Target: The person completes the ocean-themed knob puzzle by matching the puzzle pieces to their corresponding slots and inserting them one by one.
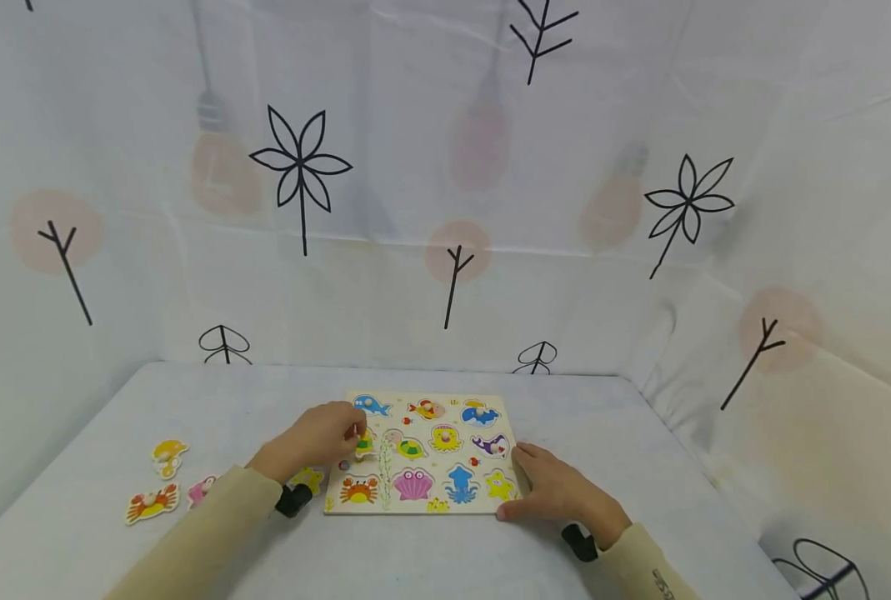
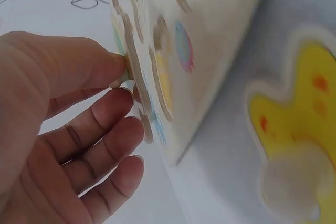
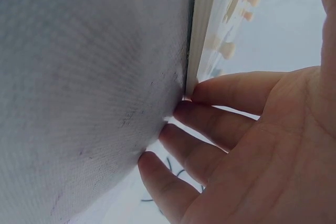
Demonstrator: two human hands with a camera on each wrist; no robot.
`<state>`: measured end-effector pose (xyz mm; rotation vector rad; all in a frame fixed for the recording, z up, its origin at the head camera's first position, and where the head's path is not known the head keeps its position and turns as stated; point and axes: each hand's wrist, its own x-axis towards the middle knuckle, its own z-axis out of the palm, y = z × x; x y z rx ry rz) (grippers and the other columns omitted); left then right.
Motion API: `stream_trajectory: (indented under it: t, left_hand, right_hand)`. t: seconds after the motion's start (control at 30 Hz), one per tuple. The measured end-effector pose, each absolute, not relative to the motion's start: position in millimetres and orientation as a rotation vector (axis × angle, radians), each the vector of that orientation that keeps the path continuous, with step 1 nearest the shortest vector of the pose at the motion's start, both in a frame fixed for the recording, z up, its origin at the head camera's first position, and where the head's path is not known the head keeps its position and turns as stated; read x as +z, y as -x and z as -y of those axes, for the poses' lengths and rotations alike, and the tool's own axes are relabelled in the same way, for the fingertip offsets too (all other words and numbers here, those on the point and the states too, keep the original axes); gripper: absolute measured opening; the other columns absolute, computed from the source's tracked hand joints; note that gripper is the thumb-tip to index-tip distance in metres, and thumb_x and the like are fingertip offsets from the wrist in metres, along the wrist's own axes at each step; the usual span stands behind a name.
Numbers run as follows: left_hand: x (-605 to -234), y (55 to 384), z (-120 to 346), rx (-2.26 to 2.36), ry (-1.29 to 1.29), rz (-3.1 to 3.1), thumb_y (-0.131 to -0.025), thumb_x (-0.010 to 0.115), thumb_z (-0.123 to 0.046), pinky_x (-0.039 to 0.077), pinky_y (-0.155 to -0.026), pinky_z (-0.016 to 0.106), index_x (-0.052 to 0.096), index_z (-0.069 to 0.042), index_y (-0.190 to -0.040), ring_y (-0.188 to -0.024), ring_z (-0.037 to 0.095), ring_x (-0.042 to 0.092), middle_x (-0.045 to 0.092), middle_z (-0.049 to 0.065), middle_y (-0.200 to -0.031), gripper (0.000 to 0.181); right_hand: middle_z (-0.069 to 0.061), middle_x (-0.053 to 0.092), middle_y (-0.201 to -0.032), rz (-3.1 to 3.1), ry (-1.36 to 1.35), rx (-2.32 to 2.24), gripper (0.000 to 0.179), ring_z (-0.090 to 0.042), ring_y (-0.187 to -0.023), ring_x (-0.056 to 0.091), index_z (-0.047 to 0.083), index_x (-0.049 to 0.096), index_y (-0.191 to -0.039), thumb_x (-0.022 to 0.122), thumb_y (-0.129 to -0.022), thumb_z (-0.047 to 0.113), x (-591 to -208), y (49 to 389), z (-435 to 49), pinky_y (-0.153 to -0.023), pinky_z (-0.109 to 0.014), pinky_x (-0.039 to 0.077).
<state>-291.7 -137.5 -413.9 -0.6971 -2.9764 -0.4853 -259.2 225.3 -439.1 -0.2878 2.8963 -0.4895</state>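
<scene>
A wooden peg puzzle board (image 1: 453, 510) with printed sea animals lies flat on the table. At its left side my left hand (image 1: 313, 437) pinches a green-and-yellow puzzle piece (image 1: 365, 444) between thumb and forefinger. In the left wrist view the pinched piece (image 2: 135, 72) is close against the board's face, and whether it touches cannot be told. The other fingers of that hand are loosely bent. My right hand (image 1: 558, 492) rests at the board's right edge, thumb near the front corner. In the right wrist view its extended fingers (image 3: 226, 90) meet the table, the forefinger touching the board's side.
Loose pieces lie left of the board: an orange-and-yellow piece (image 1: 167, 457), a crab (image 1: 151, 503), a pink piece (image 1: 200, 491) partly behind the left sleeve, and a yellow star (image 1: 307, 479) beside the left wrist. A patterned white cloth wall (image 1: 385, 300) stands behind the table.
</scene>
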Motion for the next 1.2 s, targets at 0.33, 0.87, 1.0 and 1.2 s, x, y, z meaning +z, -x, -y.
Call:
stream_trajectory:
  t: [0.33, 0.87, 1.0, 1.2]
  left_hand:
    - [-418.8, 300.2, 109.4, -0.442, 0.853, 2.921, -0.088, 0.063, -0.013, 0.041, -0.064, 0.030, 0.064, -0.015, -0.089, -0.069, 0.010, 0.047, 0.052, -0.010, -0.075, 0.002]
    - [-425.4, 310.1, 82.2, -0.449, 0.893, 2.962, -0.084, 0.067, -0.015, 0.041, -0.068, 0.027, 0.063, -0.019, -0.086, -0.071, 0.010, 0.048, 0.053, -0.008, -0.076, 0.006]
    - [-424.6, 310.7, 78.4, -0.466, 0.878, 2.981, -0.084, 0.068, -0.017, 0.042, -0.067, 0.028, 0.063, -0.019, -0.086, -0.071, 0.010, 0.049, 0.053, -0.009, -0.075, 0.006]
    - [-426.0, 312.5, 74.5, -0.468, 0.836, 3.003, -0.086, 0.066, -0.017, 0.041, -0.068, 0.028, 0.063, -0.019, -0.087, -0.072, 0.011, 0.049, 0.053, -0.009, -0.077, 0.004]
  right_hand:
    - [-0.013, 0.035, -0.149, -2.903, 0.304, -0.485, 0.110, -0.034, -0.134, 0.035, 0.007, 0.041, -0.144, 0.080, -0.058, 0.063, -439.1, 257.5, -226.5, -0.106, -0.055, 0.029]
    - [-0.012, 0.035, -0.149, -2.908, 0.302, -0.468, 0.110, -0.034, -0.134, 0.035, 0.008, 0.041, -0.144, 0.079, -0.058, 0.065, -441.5, 260.0, -225.3, -0.105, -0.055, 0.030]
    - [-0.011, 0.035, -0.150, -2.910, 0.293, -0.465, 0.111, -0.033, -0.134, 0.035, 0.009, 0.041, -0.144, 0.079, -0.057, 0.065, -442.4, 260.2, -225.4, -0.105, -0.055, 0.030]
    - [-0.011, 0.035, -0.150, -2.915, 0.282, -0.462, 0.112, -0.033, -0.134, 0.035, 0.009, 0.040, -0.144, 0.080, -0.057, 0.065, -442.9, 260.0, -225.5, -0.105, -0.055, 0.030]
